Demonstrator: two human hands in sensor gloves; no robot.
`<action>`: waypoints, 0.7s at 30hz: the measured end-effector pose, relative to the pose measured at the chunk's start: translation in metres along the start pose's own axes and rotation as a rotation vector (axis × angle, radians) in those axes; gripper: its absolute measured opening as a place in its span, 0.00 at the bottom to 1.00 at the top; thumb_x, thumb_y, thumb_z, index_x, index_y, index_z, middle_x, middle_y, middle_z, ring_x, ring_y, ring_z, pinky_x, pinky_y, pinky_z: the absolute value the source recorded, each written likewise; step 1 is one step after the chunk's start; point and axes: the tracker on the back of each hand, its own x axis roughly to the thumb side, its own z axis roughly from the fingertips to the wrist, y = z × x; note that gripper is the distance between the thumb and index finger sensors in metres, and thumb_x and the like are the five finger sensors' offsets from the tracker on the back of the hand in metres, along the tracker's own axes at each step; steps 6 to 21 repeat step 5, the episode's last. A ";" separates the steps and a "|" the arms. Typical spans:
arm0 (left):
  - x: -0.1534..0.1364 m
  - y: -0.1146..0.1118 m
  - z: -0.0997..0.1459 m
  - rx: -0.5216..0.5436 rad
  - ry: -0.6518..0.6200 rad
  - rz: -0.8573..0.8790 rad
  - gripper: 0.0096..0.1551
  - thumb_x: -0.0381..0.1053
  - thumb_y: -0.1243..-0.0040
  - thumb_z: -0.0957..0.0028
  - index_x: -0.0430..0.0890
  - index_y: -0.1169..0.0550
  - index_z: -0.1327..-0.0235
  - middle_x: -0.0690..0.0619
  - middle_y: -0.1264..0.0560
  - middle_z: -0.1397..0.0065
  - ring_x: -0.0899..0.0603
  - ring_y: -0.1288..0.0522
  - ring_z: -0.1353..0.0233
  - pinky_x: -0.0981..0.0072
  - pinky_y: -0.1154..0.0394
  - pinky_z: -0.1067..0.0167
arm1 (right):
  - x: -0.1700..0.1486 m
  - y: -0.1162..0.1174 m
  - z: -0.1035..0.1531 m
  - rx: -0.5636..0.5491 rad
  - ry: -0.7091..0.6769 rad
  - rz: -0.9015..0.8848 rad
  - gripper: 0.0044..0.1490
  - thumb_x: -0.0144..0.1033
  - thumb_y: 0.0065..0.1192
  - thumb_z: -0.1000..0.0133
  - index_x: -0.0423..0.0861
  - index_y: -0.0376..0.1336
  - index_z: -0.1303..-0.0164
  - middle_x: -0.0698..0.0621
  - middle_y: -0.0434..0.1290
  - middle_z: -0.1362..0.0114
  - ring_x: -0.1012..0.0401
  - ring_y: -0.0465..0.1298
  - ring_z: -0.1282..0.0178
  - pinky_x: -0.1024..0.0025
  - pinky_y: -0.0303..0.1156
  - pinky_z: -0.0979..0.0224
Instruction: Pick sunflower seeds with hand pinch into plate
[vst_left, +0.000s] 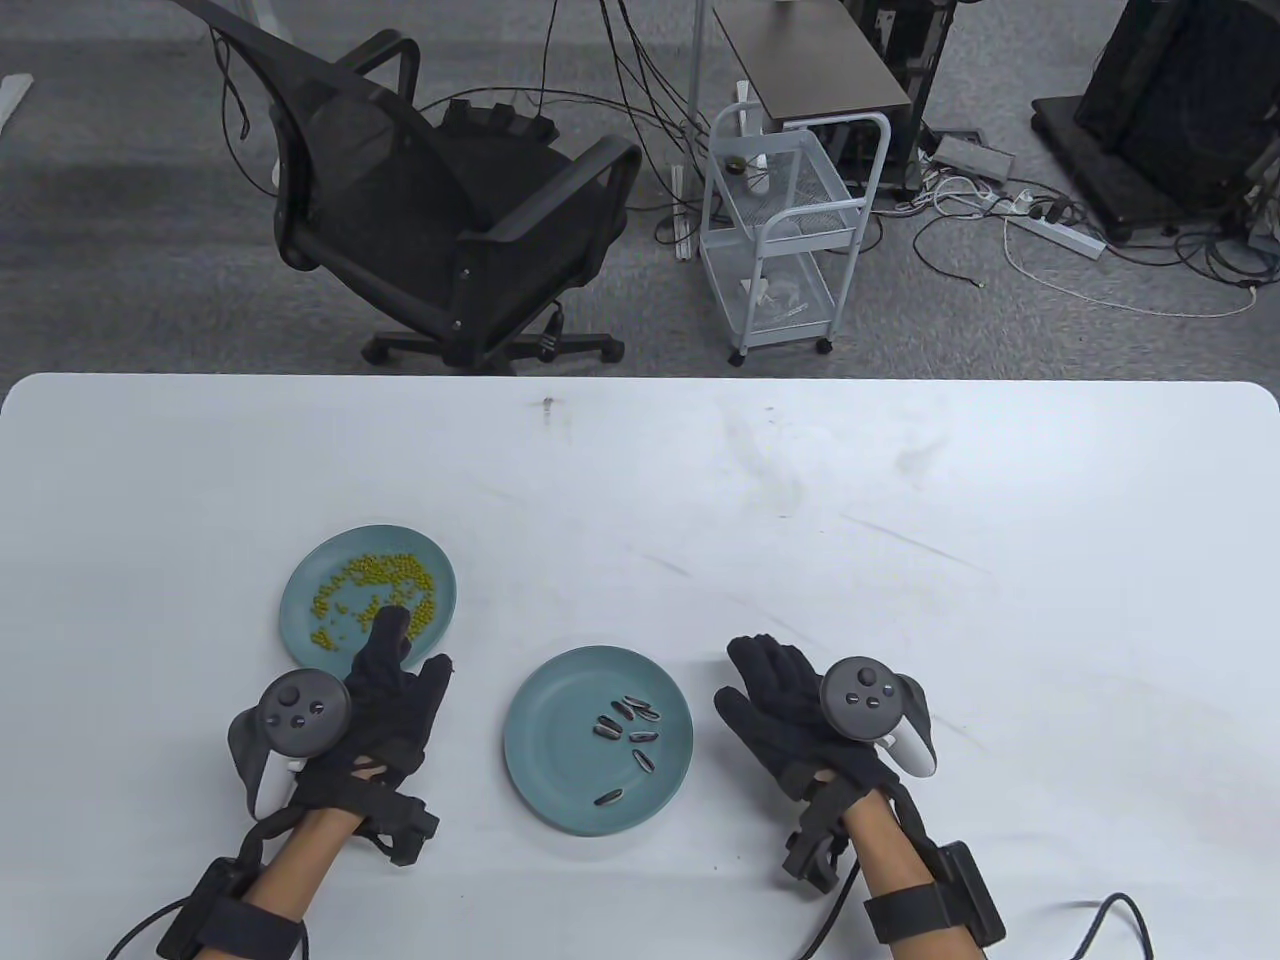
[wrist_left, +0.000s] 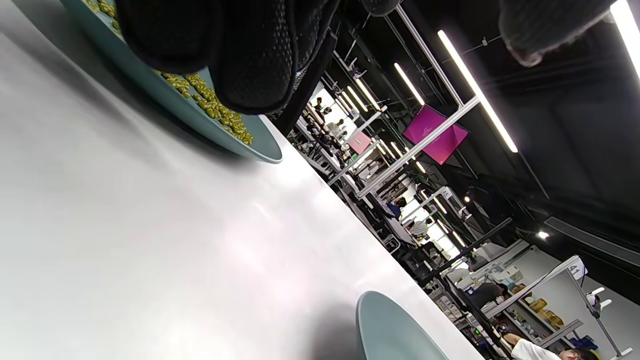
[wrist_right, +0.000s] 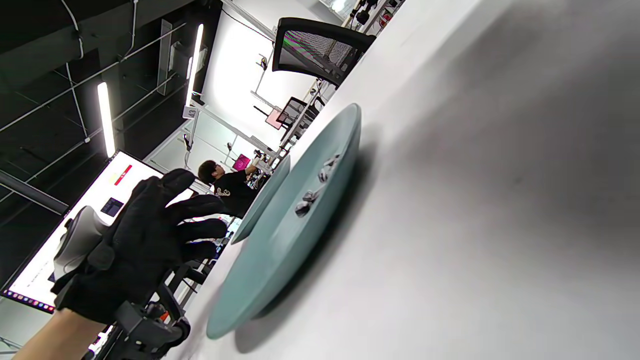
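The left hand (vst_left: 385, 690) reaches over the left plate (vst_left: 300, 600) of green beans, grasping nothing visible. Seven-odd sunflower seeds (vst_left: 630, 735) lie in the middle plate (vst_left: 545, 720), so progress looks partial. The right hand (vst_left: 790, 700) rests released on the tabletop (vst_left: 900, 520).

A teal plate (wrist_right: 280, 235) lies edge-on across the tilted white table (wrist_right: 475, 200), with a few striped sunflower seeds (wrist_right: 312, 187) on it. A second teal plate (wrist_right: 260, 200) shows just beyond, toward ten o'clock. At eight o'clock the left hand (wrist_right: 145, 240), gloved in black, has its fingers spread, holding nothing.
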 end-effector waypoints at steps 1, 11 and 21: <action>0.000 0.000 0.000 -0.002 -0.001 0.000 0.48 0.77 0.52 0.42 0.57 0.55 0.21 0.42 0.42 0.19 0.37 0.26 0.36 0.45 0.29 0.45 | -0.001 0.000 0.000 -0.002 0.005 0.000 0.57 0.62 0.37 0.31 0.30 0.31 0.13 0.21 0.28 0.15 0.24 0.25 0.23 0.22 0.22 0.35; 0.001 -0.002 0.000 -0.010 -0.009 0.001 0.48 0.77 0.52 0.42 0.57 0.55 0.21 0.42 0.41 0.19 0.38 0.25 0.38 0.48 0.28 0.47 | -0.003 0.000 0.000 0.007 0.029 0.000 0.57 0.62 0.37 0.31 0.30 0.30 0.13 0.21 0.28 0.15 0.24 0.25 0.23 0.22 0.22 0.35; 0.001 -0.002 0.000 -0.010 -0.009 0.001 0.48 0.77 0.52 0.42 0.57 0.55 0.21 0.42 0.41 0.19 0.38 0.25 0.38 0.48 0.28 0.47 | -0.003 0.000 0.000 0.007 0.029 0.000 0.57 0.62 0.37 0.31 0.30 0.30 0.13 0.21 0.28 0.15 0.24 0.25 0.23 0.22 0.22 0.35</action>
